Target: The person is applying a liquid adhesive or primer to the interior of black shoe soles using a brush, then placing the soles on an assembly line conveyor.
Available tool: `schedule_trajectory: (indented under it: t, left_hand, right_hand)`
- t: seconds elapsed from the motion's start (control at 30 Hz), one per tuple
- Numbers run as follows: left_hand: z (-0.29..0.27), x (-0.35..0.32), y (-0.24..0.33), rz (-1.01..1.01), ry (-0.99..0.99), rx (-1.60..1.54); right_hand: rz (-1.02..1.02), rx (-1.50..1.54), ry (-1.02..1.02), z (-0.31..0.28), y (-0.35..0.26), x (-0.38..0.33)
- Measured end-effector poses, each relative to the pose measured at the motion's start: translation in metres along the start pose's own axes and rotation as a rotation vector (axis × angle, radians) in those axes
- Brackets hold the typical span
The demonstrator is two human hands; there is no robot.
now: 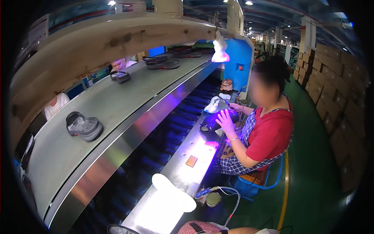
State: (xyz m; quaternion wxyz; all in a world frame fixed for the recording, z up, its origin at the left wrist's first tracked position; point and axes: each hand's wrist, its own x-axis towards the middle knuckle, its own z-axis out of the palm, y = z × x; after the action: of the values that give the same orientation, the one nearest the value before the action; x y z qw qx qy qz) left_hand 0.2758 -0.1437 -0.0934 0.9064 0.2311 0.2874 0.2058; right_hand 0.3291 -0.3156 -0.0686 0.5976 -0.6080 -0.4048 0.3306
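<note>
Beside the conveyor, our metal table (183, 150) carries a white insole (173, 192), probably light and floppy, best pinched at an edge. We cannot see our fingers.

Shoe factory assembly line

A long conveyor belt (117, 101) carries shoes (83, 126) past a seated co-worker (265, 128) at a steel tabletop (187, 171); stacked cardboard boxes (331, 85) line the wall.

A green floor (311, 167) runs beside the long conveyor belt (117, 105); stacked cardboard boxes (339, 97) line its far side.
</note>
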Motion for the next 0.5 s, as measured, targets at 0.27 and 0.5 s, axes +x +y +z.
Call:
schedule_trajectory:
  t: [0.27, 0.5]
  left_hand:
    - [-0.034, -0.012, 0.004, 0.028, -0.029, -0.058]
    - [-0.068, -0.026, 0.026, 0.13, -0.113, -0.146]
  right_hand:
    - [-0.086, -0.066, -0.013, 0.017, 0.002, 0.0]
    - [-0.181, -0.304, -0.03, 0.027, -0.019, 0.0]
